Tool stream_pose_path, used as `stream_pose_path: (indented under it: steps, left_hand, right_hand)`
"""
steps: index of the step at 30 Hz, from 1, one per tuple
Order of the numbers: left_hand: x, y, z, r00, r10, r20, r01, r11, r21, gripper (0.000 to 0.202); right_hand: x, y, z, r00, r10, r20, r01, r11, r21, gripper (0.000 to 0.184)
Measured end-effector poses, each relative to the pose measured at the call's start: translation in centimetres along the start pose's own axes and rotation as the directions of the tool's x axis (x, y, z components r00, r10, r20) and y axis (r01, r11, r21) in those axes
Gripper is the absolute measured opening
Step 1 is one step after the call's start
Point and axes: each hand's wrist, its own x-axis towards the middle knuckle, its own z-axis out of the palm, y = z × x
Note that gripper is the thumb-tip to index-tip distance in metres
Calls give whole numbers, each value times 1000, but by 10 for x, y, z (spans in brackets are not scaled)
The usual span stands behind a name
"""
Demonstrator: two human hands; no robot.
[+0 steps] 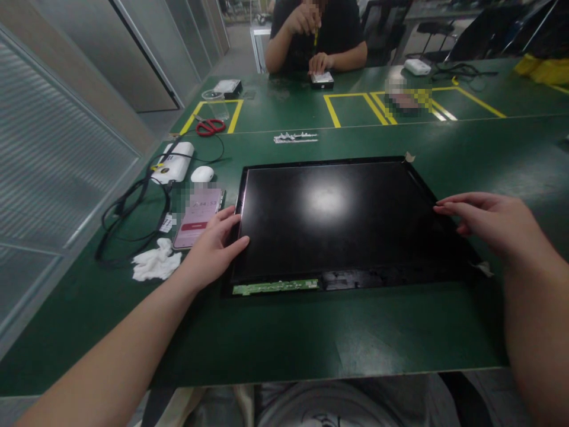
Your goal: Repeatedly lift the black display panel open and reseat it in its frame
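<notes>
The black display panel (338,222) at frame centre is touched at its 2 side edges; left hand (212,249) fingers spread; right hand (493,225) fingers together, apparently resting.

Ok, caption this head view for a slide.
Left hand and right hand touch opposite edges of a screen on the table.

green table (284,332) | centre: black screen panel (338,219) lying flat | left of it: phone (198,216), white mouse (202,174), crumpled tissue (155,261), black cable (119,207) | far left: red scissors (210,126)
</notes>
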Motion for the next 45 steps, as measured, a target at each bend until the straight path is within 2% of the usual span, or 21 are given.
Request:
stream_pose_path:
  steps: [6, 13, 21, 33, 41, 45]
  left_hand:
    - [1, 0, 0, 1000, 12, 0, -12, 999, 31, 57]
    - [0, 6, 0, 1000, 26, 16, -27, 994, 103, 59]
    - [1, 8, -2, 999, 39, 37, -45, 982, 184, 59]
    - [-2, 14, 0, 998, 43, 43, -52, 969, 242, 76]
    - [-6, 19, -3, 995, 22, 92, -42, 975, 220, 80]
    - [-7, 17, -5, 988, 34, 153, -70, 969, 238, 96]
  right_hand:
    - [-2, -1, 0, 1000, -27, -7, 27, 1000, 6, 29]
    - [-2, 0, 0, 1000, 2, -2, -2, 1000, 20, 29]
    - [-11, -13, 0, 999, 43, -7, -43, 999, 7, 23]
    - [-6, -7, 0, 1000, 10, -3, -10, 1000, 14, 27]
    - [-8, -8, 0, 1000, 10, -10, -9, 999, 45, 27]
    - [-7, -5, 0, 1000, 6, -14, -5, 998, 62, 29]
